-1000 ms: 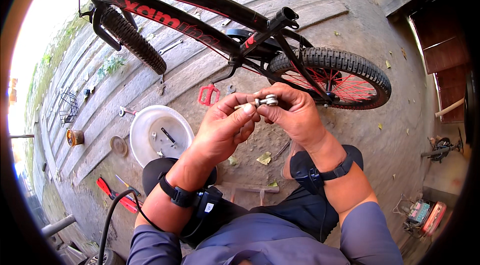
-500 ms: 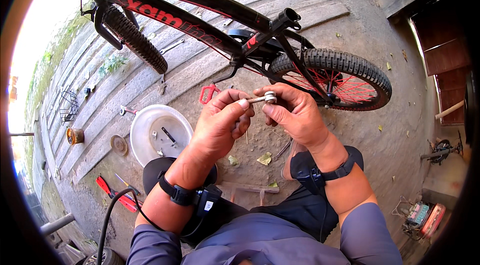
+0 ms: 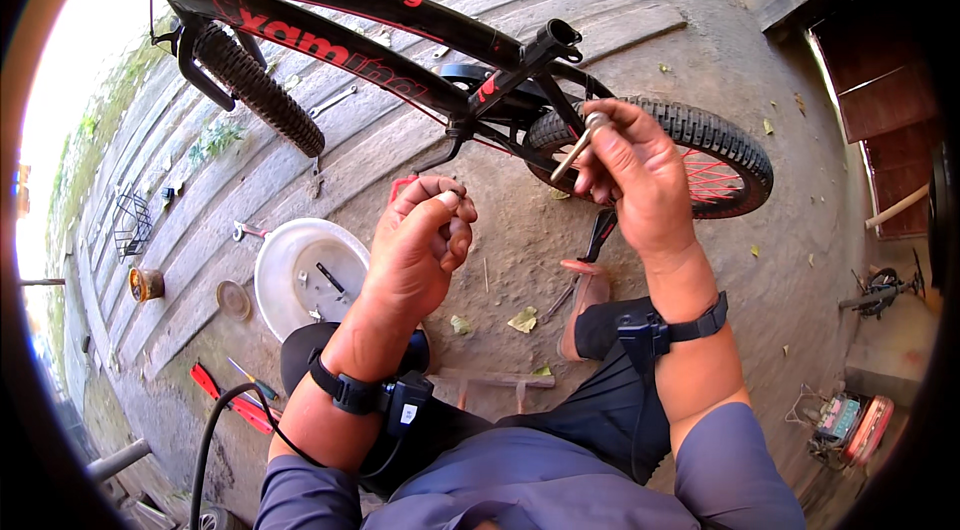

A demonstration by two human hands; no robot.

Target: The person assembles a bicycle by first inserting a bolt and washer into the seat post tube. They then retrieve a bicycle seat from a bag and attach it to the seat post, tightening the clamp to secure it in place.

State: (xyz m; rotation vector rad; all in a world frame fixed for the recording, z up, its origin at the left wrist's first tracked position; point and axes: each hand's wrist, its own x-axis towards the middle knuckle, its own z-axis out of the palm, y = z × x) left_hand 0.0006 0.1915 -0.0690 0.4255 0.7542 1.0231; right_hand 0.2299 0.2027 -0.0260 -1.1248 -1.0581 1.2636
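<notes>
hands: right hand (image 3: pixel 635 170) grips axle bolt (image 3: pixel 575 148) | left hand (image 3: pixel 425 240) pinch contents hidden

One bicycle (image 3: pixel 400 40), two hands, one white bowl (image 3: pixel 275 280), one axle bolt (image 3: pixel 575 145)

A bicycle frame (image 3: pixel 350 25) is laid across the ground, its rear wheel (image 3: pixel 700 145) to the right. The right hand (image 3: pixel 635 175) is raised in front of that wheel with a metal axle (image 3: pixel 577 145) held in it. The left hand (image 3: pixel 420 250) is positioned lower and to the left. A round basin (image 3: pixel 305 275) is set further left on the ground, with tools (image 3: pixel 235 395) placed nearer the knees.
</notes>
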